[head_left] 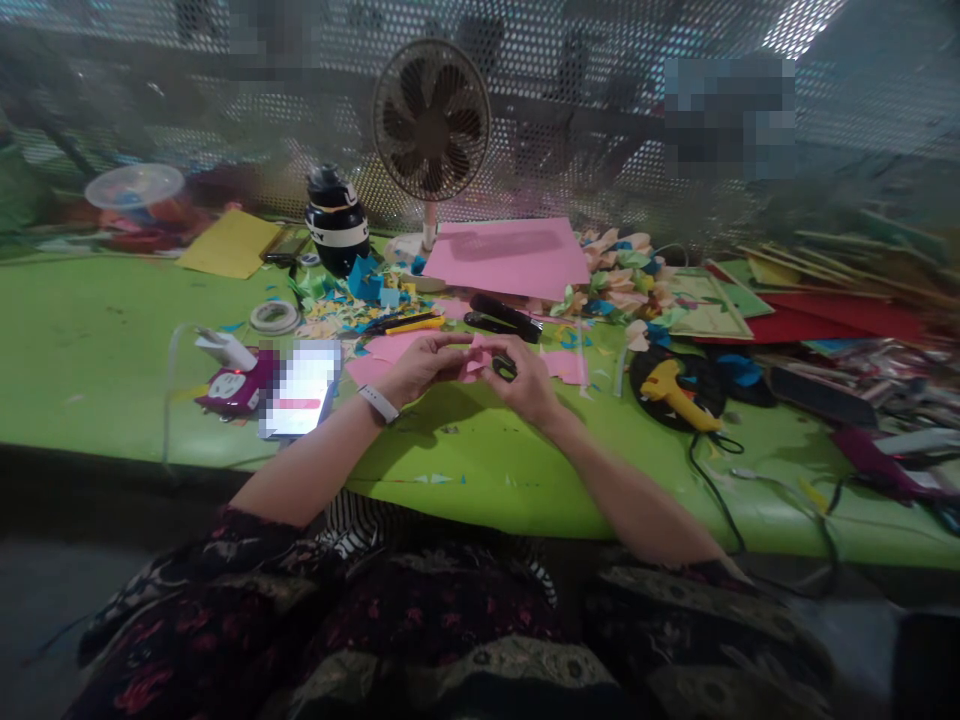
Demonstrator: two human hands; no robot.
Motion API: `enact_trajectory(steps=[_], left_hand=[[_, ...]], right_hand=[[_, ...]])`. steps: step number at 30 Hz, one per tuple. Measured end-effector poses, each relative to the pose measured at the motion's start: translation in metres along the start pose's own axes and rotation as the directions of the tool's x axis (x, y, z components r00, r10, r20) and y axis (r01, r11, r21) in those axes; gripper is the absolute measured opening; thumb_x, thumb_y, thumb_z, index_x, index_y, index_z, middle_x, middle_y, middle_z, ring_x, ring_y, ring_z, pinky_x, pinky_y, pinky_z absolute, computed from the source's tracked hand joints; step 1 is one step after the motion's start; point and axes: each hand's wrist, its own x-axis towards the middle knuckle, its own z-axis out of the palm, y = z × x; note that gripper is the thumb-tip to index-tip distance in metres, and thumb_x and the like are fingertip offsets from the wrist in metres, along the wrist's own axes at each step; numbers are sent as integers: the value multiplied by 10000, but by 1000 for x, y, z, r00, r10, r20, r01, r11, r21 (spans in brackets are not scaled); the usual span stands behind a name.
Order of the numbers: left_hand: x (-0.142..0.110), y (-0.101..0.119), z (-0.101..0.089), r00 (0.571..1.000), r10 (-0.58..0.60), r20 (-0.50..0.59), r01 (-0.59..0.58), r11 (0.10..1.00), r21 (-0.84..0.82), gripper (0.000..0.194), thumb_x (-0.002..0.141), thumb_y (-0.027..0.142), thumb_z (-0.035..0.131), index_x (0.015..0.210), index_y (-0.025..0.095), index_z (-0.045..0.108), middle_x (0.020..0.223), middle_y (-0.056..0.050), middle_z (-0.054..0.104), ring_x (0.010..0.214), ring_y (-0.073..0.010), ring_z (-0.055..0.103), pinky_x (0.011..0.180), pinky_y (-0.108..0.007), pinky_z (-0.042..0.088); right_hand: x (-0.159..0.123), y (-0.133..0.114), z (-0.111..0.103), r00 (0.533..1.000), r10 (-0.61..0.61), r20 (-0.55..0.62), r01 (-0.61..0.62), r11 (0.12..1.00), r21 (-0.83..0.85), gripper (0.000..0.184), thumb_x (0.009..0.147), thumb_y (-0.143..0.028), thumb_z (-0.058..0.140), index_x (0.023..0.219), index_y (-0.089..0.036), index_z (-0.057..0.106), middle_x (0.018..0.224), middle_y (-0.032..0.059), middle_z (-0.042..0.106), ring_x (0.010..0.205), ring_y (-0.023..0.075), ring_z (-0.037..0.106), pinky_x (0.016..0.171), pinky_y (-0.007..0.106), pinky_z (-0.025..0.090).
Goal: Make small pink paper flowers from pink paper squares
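Observation:
My left hand [415, 370], with a pale band on its wrist, pinches a small folded piece of pink paper [475, 360] above the green table. From the other side my right hand [531, 384] grips the same paper with its fingertips. A dark loop [505, 368], like a scissors handle, shows in the right hand; the rest of it is hidden. Flat pink paper pieces [375, 362] lie just beyond the left hand. A black stapler [504, 318] rests behind both hands, beside a yellow cutter knife [415, 323].
A lit phone [301, 390] and a purple power strip [244, 385] lie left. Behind are paper scraps [330, 300], a tape roll [274, 317], a black bottle [337, 225], a fan [431, 125] and paper flowers [619, 275]. A yellow glue gun [679, 395] lies right, its cord trailing over the edge.

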Motion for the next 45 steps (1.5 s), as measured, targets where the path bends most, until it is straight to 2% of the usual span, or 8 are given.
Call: enact_trajectory(steps=[5,10,19,23,27,32,39,45], left_hand=[[-2,2,3,1000,10,17,-10,1000,-5,373,765,230,833,1109,134,723,980,-93,780,797,-127,731,847,-300,583],[-4,4,7,998,28,59,-27,999,-19,506,676,205,893,1149,152,719,951,-77,791,828,-139,736,886,-313,571],[-3,1,4,996,70,63,-71,997,26,586,661,231,903,1197,138,685,934,-86,791,825,-155,741,867,-327,567],[-3,2,6,994,101,49,-104,993,63,644,662,243,900,1242,130,645,899,-64,783,786,-131,728,826,-294,558],[-5,3,7,990,122,68,-130,983,127,638,681,268,887,1245,107,636,739,-13,747,654,-95,673,724,-249,526],[-6,3,7,986,149,80,-161,972,169,632,686,277,882,1241,106,631,778,-41,758,693,-122,693,737,-270,532],[-5,0,7,986,123,109,-135,985,106,676,694,145,852,1310,127,576,882,-63,756,835,-163,734,912,-372,557],[-6,1,6,989,90,118,-104,988,113,688,670,103,846,1304,163,586,892,-37,727,839,-159,718,898,-382,565]], right_hand=[[1,-4,-1,998,43,-41,-37,991,127,200,886,-295,646,1075,-231,633,1121,94,685,1018,224,682,910,417,588],[1,-2,-1,992,120,-28,-110,965,239,237,858,-311,661,1081,-242,620,1170,91,654,1044,227,674,922,426,583],[3,-2,-5,991,134,24,-135,948,288,296,822,-360,700,1075,-238,610,1191,99,645,1042,233,664,916,435,581],[4,-2,-10,951,282,125,-309,868,388,281,865,-456,644,1011,-224,582,964,56,685,845,193,673,743,364,588],[4,-1,-5,912,392,118,-406,825,392,393,822,-558,702,936,-226,525,805,20,650,721,172,639,633,319,548],[2,3,6,926,350,139,-372,794,480,536,810,-602,717,1144,-249,491,808,6,682,731,193,681,690,356,578],[0,9,5,961,270,55,-271,895,355,391,922,-525,600,1200,-259,530,746,-27,611,675,160,616,642,317,532],[0,7,4,945,286,156,-325,869,374,520,878,-502,664,1282,-234,475,737,-31,602,630,162,611,570,303,521]])
